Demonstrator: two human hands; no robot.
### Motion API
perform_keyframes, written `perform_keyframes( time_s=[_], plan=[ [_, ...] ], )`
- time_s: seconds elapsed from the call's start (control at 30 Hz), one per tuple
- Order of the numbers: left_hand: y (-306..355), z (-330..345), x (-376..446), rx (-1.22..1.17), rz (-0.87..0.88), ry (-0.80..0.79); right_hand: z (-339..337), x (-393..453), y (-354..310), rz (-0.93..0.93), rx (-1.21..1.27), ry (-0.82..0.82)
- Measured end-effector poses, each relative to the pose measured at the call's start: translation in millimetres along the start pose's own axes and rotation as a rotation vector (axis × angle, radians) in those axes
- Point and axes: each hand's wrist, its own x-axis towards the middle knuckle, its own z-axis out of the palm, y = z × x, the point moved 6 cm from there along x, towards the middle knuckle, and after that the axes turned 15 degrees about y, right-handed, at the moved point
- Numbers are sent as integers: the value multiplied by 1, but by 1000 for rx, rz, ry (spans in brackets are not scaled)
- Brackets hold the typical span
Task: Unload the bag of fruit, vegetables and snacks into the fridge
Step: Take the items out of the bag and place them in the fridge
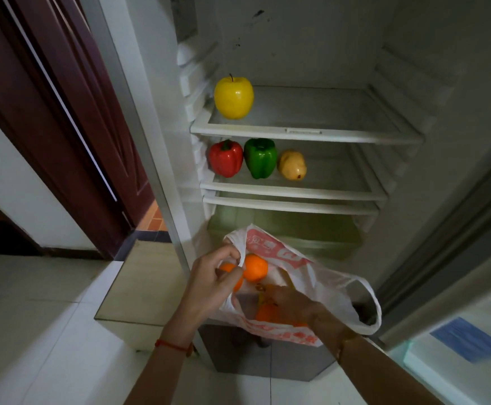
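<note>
A white plastic bag [320, 285] with red print hangs in front of the open fridge [302, 133]. My left hand [212, 285] pinches the bag's left handle and holds it open. My right hand [291, 299] is inside the bag, fingers among orange fruit; what it holds is hidden. One orange [255, 267] shows at the bag's mouth, another [232, 273] behind my left fingers. On the upper shelf sits a yellow apple [233, 97]. The shelf below carries a red pepper [226, 158], a green pepper [260, 158] and a yellow pear [292, 165].
The fridge door [454, 302] stands open at the right with a blue label. A dark red room door [63, 118] is at the left. Pale floor tiles [34, 331] lie below. A pale green crisper drawer [285, 229] sits under the lowest shelf.
</note>
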Motion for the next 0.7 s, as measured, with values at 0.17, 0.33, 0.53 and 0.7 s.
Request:
perform_keyframes(
  time_s=[0.17, 0.33, 0.53, 0.7],
  plan=[
    [-3, -4, -4, 1, -17, 34, 35, 16, 32, -84, -305, 160],
    [-5, -7, -5, 4, -59, 43, 32, 17, 27, -184, -266, 240],
    [-5, -4, -1, -1, -51, 23, 25, 23, 28, -86, -147, 125],
    [-3, -2, 1, -26, -40, 17, 41, 17, 44, -64, -96, 145]
  ],
)
